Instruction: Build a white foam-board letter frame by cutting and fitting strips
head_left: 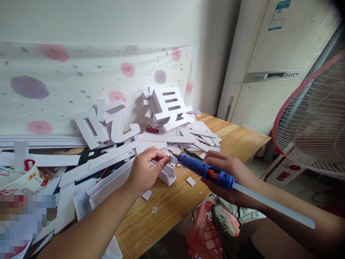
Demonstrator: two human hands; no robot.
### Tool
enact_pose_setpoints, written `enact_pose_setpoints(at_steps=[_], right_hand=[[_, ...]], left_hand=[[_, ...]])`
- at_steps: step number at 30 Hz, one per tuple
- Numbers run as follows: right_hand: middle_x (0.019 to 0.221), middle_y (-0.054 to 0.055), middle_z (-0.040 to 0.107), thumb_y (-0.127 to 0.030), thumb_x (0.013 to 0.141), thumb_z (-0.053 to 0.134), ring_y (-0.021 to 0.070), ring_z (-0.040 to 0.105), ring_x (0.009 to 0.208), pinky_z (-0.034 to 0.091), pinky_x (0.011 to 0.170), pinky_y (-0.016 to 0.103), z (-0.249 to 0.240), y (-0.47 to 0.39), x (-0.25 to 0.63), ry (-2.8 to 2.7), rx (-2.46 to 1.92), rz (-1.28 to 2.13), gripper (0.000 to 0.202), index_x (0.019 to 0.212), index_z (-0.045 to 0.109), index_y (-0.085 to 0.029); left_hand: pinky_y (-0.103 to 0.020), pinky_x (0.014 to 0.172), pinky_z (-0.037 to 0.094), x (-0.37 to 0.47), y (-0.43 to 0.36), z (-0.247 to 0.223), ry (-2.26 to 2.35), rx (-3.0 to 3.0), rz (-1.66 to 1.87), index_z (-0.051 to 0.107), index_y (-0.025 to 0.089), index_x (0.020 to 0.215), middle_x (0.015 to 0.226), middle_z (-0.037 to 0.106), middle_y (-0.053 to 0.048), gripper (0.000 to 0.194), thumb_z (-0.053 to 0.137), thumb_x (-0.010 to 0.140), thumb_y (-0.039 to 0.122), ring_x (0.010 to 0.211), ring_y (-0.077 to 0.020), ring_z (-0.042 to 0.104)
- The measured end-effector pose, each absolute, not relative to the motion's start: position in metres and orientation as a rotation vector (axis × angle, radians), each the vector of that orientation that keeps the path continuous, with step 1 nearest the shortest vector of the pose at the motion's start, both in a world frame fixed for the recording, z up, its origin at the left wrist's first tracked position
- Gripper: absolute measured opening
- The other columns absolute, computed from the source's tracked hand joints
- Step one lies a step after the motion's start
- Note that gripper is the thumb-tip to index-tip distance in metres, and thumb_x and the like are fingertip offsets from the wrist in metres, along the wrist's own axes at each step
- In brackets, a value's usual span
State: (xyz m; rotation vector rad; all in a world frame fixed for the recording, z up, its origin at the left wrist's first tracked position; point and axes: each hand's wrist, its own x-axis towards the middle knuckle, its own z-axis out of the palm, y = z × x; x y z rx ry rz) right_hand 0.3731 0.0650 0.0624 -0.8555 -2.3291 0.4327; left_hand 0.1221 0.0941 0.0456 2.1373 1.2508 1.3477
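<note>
My left hand (147,169) pinches a small white board piece (172,158) between thumb and fingertips. Fingers of my right hand (229,172) wrap round a blue glue gun (206,170), whose tip touches or nearly touches that piece. A long translucent glue stick (275,205) sticks out of the gun's rear. Below my left hand's fingertips lies a folded white board form (167,175), partly hidden by the hand. Under my left forearm runs a long white box-like strip (110,185).
White raised characters (171,108) lean at the wall beside another (101,122). Board scraps (188,138) and a red-handled tool (151,130) lie on the wooden table (237,138). A paper bucket (24,180) stands left, a fan (315,118) right, a red basket (205,230) below.
</note>
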Motion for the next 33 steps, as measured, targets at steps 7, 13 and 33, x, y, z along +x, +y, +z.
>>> enact_pose_setpoints(at_steps=[7,13,33], right_hand=[[0.080,0.003,0.048,-0.012,0.073,0.053,0.0148,0.045,0.067,0.036,0.060,0.026,0.0617,0.0626,0.3701,-2.329,-0.877,0.470,0.007,0.077,0.049,-0.017],[0.075,0.002,0.048,-0.021,0.080,0.056,0.0154,0.046,0.066,0.036,0.060,0.028,0.0624,0.0672,0.3726,-2.227,-0.880,0.601,0.013,0.071,0.047,-0.018],[0.075,0.002,0.055,-0.031,0.079,0.059,0.0169,0.050,0.064,0.041,0.056,0.028,0.0577,0.0699,0.3752,-2.098,-0.961,0.758,0.016,0.073,0.051,-0.018]], left_hand=[[-0.026,0.066,0.044,0.1207,0.0904,0.0465,1.221,2.174,1.389,0.064,0.018,0.072,0.072,0.062,0.000,0.011,0.062,0.082,0.022,0.069,-0.0134,0.056],[-0.025,0.064,0.044,0.1199,0.0892,0.0489,1.206,2.173,1.460,0.063,0.019,0.072,0.071,0.060,0.001,0.010,0.063,0.082,0.022,0.067,-0.0126,0.055],[-0.025,0.069,0.044,0.1163,0.0933,0.0456,1.145,2.218,1.501,0.063,0.019,0.076,0.076,0.060,0.001,0.007,0.063,0.083,0.017,0.073,-0.0117,0.056]])
